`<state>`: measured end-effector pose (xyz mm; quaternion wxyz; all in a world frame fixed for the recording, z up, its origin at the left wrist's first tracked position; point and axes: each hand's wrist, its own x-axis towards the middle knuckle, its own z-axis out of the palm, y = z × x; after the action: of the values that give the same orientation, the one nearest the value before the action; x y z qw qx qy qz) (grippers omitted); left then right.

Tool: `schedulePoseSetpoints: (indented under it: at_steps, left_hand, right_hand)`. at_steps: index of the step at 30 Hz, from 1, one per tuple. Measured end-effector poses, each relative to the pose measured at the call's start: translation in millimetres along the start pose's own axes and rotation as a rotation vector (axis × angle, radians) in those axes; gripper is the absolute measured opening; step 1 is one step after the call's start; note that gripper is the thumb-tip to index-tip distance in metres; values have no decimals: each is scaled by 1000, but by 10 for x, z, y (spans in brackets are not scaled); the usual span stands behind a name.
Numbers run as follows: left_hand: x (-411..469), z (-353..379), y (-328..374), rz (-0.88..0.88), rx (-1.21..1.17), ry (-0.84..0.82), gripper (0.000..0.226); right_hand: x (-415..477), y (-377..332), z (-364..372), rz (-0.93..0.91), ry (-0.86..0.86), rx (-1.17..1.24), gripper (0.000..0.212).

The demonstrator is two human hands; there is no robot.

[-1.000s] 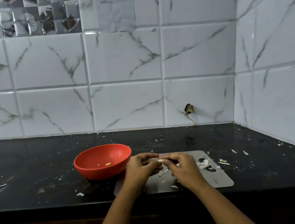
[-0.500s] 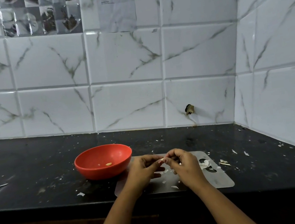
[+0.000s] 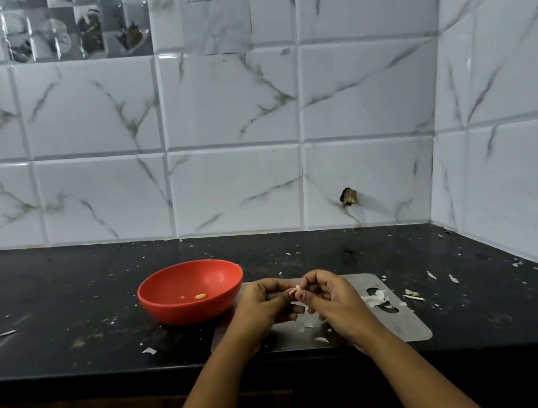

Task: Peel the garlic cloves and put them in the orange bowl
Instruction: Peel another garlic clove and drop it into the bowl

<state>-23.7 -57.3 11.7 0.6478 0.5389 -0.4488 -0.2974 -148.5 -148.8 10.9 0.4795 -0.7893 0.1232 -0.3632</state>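
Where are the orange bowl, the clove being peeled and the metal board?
orange bowl (image 3: 189, 313), head view, front wall.
garlic clove (image 3: 297, 288), head view, exposed tip.
metal board (image 3: 406, 328), head view, bare near-right corner.

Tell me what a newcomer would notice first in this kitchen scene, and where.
The round orange plastic bowl stands out on the black counter, left of centre, one peeled garlic clove inside. Right of it, the left hand and right hand pinch a second garlic clove above a flat grey metal board littered with white skins.
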Motion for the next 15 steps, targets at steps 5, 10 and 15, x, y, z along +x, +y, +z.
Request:
schedulePoseSetpoints:
  at_steps: [5, 10, 15]
  left_hand:
    - [-10, -6, 13, 5, -5, -33, 20]
    - [-35, -2, 45, 4, 19, -77, 19]
    - [-49, -12, 53, 0, 41, -94, 20]
  right_hand:
    - [1, 30, -3, -37, 34, -66, 9]
    - [34, 71, -7, -59, 61, -122, 13]
    - [33, 66, -11, -70, 69, -159, 14]
